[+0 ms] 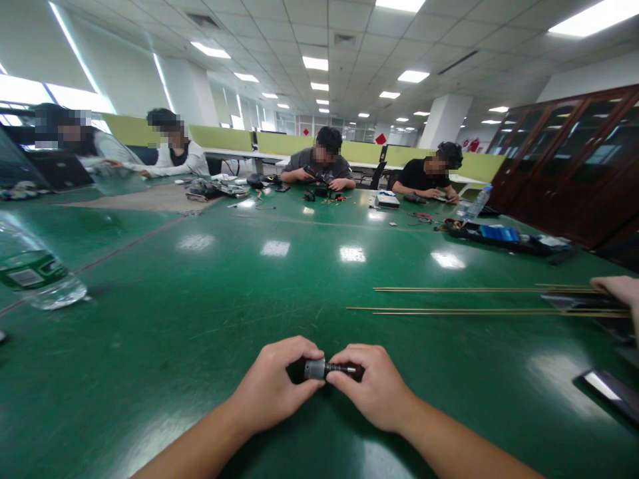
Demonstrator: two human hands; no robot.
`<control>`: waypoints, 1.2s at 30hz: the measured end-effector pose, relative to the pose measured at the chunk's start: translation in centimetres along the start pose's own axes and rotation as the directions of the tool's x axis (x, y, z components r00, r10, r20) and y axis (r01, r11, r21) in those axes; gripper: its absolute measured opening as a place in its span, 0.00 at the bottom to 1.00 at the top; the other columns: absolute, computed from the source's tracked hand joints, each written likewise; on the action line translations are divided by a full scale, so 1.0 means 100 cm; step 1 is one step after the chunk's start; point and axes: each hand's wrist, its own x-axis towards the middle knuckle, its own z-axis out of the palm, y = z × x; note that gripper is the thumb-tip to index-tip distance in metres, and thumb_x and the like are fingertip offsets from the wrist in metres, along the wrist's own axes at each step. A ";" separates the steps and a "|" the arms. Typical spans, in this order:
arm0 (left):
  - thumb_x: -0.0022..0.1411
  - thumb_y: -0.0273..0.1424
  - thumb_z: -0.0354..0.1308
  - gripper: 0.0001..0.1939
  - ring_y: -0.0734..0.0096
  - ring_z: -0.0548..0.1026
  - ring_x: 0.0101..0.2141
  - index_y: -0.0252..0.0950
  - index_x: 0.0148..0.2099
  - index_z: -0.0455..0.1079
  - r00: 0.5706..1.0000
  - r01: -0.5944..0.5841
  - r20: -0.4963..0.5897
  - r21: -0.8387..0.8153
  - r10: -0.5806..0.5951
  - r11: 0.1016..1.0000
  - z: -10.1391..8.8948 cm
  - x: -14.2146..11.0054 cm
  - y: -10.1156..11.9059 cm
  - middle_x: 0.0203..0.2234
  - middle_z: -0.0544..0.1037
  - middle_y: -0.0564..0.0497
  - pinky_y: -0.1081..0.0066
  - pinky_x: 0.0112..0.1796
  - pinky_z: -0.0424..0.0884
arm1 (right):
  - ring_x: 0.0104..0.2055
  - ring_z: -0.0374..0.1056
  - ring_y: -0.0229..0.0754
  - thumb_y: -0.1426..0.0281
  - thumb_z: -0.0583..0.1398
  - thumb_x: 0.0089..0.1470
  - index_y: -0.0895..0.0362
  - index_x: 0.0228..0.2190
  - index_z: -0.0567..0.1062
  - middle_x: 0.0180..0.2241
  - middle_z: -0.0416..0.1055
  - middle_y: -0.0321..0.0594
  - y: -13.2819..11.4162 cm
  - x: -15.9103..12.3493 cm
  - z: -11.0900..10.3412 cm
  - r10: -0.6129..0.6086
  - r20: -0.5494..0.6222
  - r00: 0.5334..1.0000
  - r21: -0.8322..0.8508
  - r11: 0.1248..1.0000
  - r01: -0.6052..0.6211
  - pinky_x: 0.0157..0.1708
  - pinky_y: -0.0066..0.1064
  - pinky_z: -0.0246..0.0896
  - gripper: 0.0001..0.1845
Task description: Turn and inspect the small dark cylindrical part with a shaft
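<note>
Close to the table's near edge, my left hand (274, 379) pinches a short grey metal cylinder (313, 369) with small holes in its side. My right hand (377, 389), close beside it, has thumb and fingers closed on a slim dark shaft (341, 368) with ridges and a silvery pin-like part. A dark reddish-brown piece shows behind the shaft, between the right fingers. Shaft and cylinder lie end to end in one line; whether they are joined I cannot tell. Both are held just above the green tabletop (224, 319).
Thin brass-coloured rods (449, 310) lie to the right, near another person's hand (616, 289). A phone-like dark device (612, 396) is at the right edge. A water bottle (37, 273) stands left. Across the table, several people sit among tools and a black tray (466, 233).
</note>
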 end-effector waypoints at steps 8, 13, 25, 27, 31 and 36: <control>0.53 0.24 0.67 0.15 0.68 0.77 0.40 0.41 0.44 0.73 1.000 0.006 -0.007 -0.002 -0.006 1.000 0.001 -0.001 -0.002 0.39 0.78 0.52 0.68 0.43 0.72 | 0.30 0.69 0.37 0.71 0.66 0.55 0.54 0.32 0.81 0.28 0.75 0.34 0.002 0.000 0.001 -0.009 -0.007 1.000 -0.002 1.000 0.009 0.32 0.28 0.55 0.02; 0.53 0.24 0.66 0.16 0.68 0.77 0.40 0.42 0.44 0.72 1.000 -0.003 -0.005 -0.003 0.003 1.000 0.001 0.000 -0.001 0.39 0.78 0.53 0.68 0.43 0.71 | 0.30 0.69 0.37 0.71 0.66 0.55 0.54 0.32 0.81 0.28 0.75 0.34 0.002 0.000 0.000 -0.011 -0.003 1.000 -0.010 1.000 0.011 0.31 0.28 0.55 0.02; 0.54 0.24 0.66 0.16 0.68 0.77 0.40 0.42 0.45 0.72 0.999 -0.032 -0.019 0.006 0.033 0.999 0.001 -0.001 -0.003 0.39 0.78 0.53 0.68 0.44 0.72 | 0.29 0.68 0.37 0.70 0.65 0.56 0.54 0.31 0.80 0.27 0.74 0.34 0.002 -0.002 0.001 -0.006 -0.006 1.000 -0.007 1.000 0.006 0.31 0.28 0.54 0.02; 0.54 0.24 0.66 0.16 0.68 0.77 0.40 0.42 0.45 0.72 0.999 -0.033 -0.021 0.012 0.034 0.999 0.000 -0.001 -0.003 0.39 0.78 0.53 0.68 0.44 0.72 | 0.29 0.68 0.37 0.71 0.65 0.56 0.54 0.31 0.80 0.28 0.74 0.34 0.002 -0.002 0.001 -0.007 -0.008 1.000 -0.005 1.000 0.007 0.31 0.28 0.54 0.02; 0.54 0.25 0.66 0.15 0.68 0.77 0.40 0.42 0.45 0.72 1.000 -0.028 -0.010 0.016 0.029 0.999 0.000 -0.001 -0.003 0.39 0.78 0.52 0.67 0.44 0.72 | 0.29 0.68 0.37 0.70 0.65 0.56 0.54 0.31 0.80 0.27 0.74 0.34 0.001 -0.002 0.000 -0.011 -0.007 1.000 -0.007 1.000 0.011 0.31 0.28 0.54 0.02; 0.54 0.25 0.67 0.16 0.68 0.77 0.40 0.41 0.45 0.72 0.999 -0.039 -0.018 0.014 0.039 0.999 0.000 0.001 -0.003 0.39 0.78 0.52 0.67 0.44 0.72 | 0.30 0.68 0.37 0.70 0.65 0.56 0.54 0.31 0.80 0.28 0.75 0.34 0.001 -0.002 0.000 -0.016 -0.005 1.000 -0.008 1.000 0.016 0.31 0.28 0.55 0.03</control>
